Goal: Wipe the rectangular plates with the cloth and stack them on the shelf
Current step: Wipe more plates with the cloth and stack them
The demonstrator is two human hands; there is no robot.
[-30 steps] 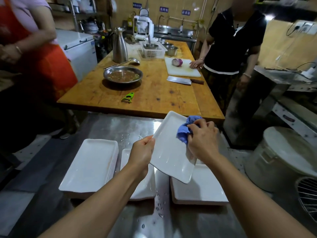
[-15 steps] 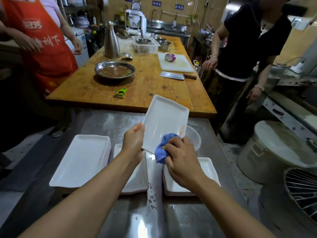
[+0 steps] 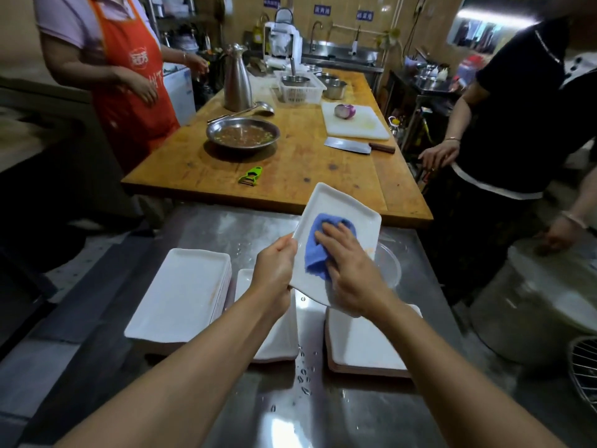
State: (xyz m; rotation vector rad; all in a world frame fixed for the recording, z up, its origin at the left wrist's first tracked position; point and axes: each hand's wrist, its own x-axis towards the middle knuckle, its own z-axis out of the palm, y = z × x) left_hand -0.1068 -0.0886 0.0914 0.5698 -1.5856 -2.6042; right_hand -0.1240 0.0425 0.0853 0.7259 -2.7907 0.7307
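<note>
My left hand [image 3: 274, 265] grips the left edge of a white rectangular plate [image 3: 339, 205], held tilted above the steel counter. My right hand [image 3: 350, 263] presses a blue cloth [image 3: 318, 250] flat against the plate's face, fingers spread over it. Below lie three stacks of white rectangular plates: a tall one at the left [image 3: 184, 292], a middle one [image 3: 281, 337] partly hidden by my left arm, and a right one [image 3: 365, 347] under my right wrist.
The wet steel counter [image 3: 290, 409] meets a wooden table [image 3: 290, 163] with a metal bowl [image 3: 243, 134], green peeler [image 3: 251, 175], cleaver [image 3: 358, 146] and cutting board [image 3: 355, 124]. A person in a red apron [image 3: 129, 85] stands left, another in black [image 3: 517, 124] right. A clear bowl [image 3: 389, 263] sits behind the plate.
The cloth and my right hand moved from the plate's lower edge up onto the middle of its face. The plate stays in my left hand, and the view has tipped slightly.
</note>
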